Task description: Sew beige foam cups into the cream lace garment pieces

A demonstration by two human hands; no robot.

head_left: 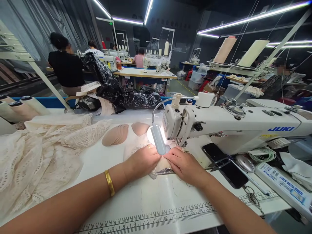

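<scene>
My left hand [143, 161], with a gold bangle [109, 183] on its wrist, is closed with fingers pinched on a pale cream fabric piece [162, 165]. Close by on the right, my right hand [186, 165] pinches the same fabric, its fingertips almost meeting the left ones. The fabric lies in front of the needle area of a white JUKI sewing machine [229, 123]. A lit grey lamp head [158, 140] on a bendy neck hangs over my fingertips and hides the needle and part of the fabric.
Cream eyelet lace [46, 156] is heaped at left, near stacked beige oval pads [115, 135]. Right of my hand lie a dark phone [226, 165], a pen [258, 184] and a white box [284, 188]. A ruler strip [156, 221] lines the front edge. Co-workers sit beyond.
</scene>
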